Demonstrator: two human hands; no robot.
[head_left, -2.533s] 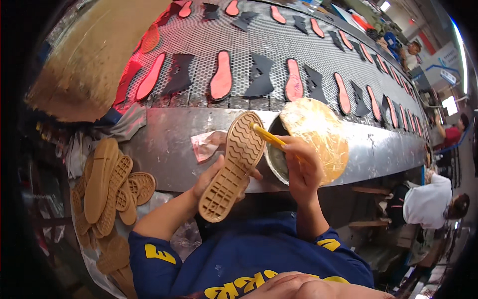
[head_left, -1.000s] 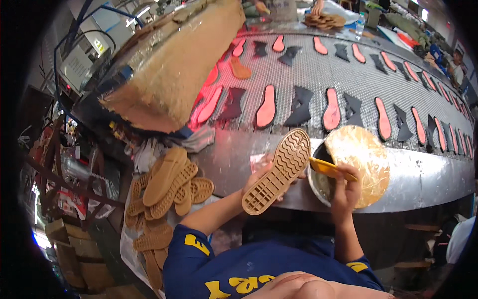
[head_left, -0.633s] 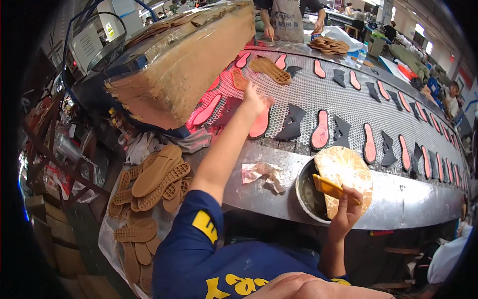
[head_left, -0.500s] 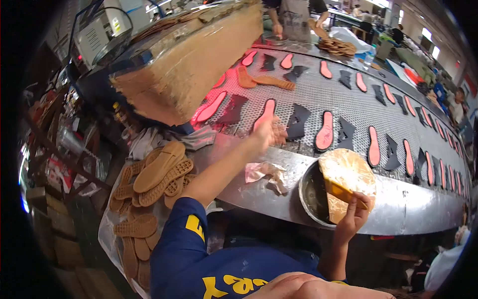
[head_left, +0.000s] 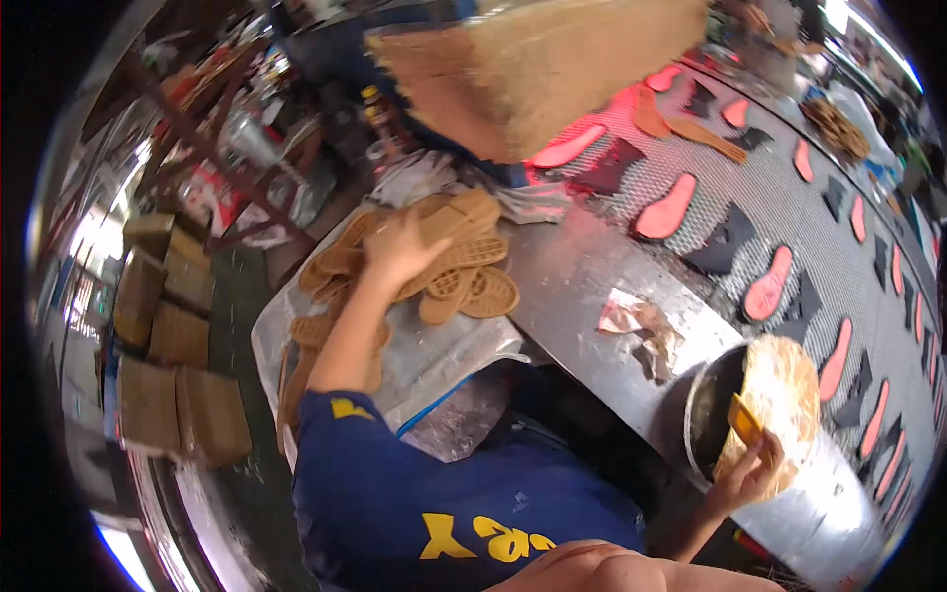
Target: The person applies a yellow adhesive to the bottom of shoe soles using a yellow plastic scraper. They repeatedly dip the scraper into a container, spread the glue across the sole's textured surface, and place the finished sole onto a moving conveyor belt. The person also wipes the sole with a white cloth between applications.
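My left hand (head_left: 400, 252) is on a heap of tan shoe soles on a plastic-covered surface to the left. Its fingers close round the edge of the topmost tan shoe sole (head_left: 464, 219); part of the grip is hidden. In my right hand (head_left: 755, 474) is a yellow flat tool (head_left: 745, 419), whose working end I cannot make out. It is held over a round, glue-stained board (head_left: 784, 395) that partly covers a metal pot (head_left: 694, 419). Crumpled stained paper (head_left: 646, 331) lies on the metal edge between the hands.
Pink insoles with black rims (head_left: 668, 207) and dark cut pieces (head_left: 725, 240) lie in rows on a mesh conveyor (head_left: 641, 257). A large cardboard-covered hood (head_left: 592, 69) overhangs its left end, with red light beneath. Grey cloth (head_left: 414, 178) lies behind the soles. Cardboard boxes (head_left: 212, 409) stand at far left.
My left hand has gone from an insole on the mesh to the heap of tan soles. The view has swung left. My right hand still holds the yellow tool by the pot.
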